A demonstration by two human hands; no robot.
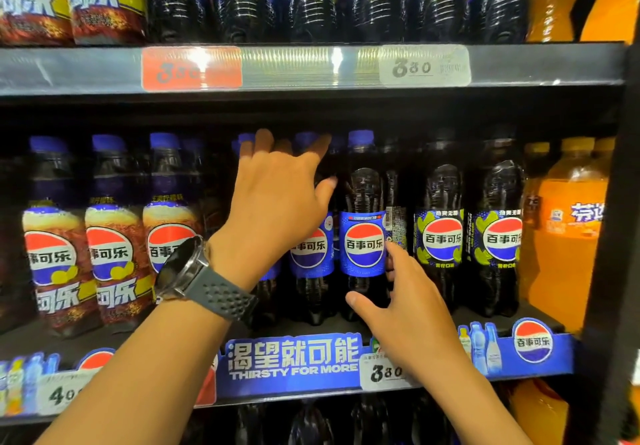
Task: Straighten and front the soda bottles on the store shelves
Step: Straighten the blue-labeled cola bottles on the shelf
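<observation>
The middle shelf [398, 327] holds rows of cola bottles. My right hand [401, 313] grips the lower body of a blue-labelled cola bottle [363, 202] at the front centre, thumb on its front and fingers round its right side. The bottle stands upright with its logo facing out. My left hand [273, 202], with a watch on the wrist, reaches in over the neighbouring blue-labelled bottle [311, 254]. Its fingers are spread and fairly straight among the bottle necks, and the thumb points toward the held bottle. Whether its fingertips hook anything is hidden.
Brown-labelled cola bottles [110, 254] stand at the left, lime-labelled ones [443, 237] at the right, then orange soda bottles [571, 230]. A blue price strip [294, 365] runs along the shelf front. The upper shelf edge [311, 67] sits close above the caps.
</observation>
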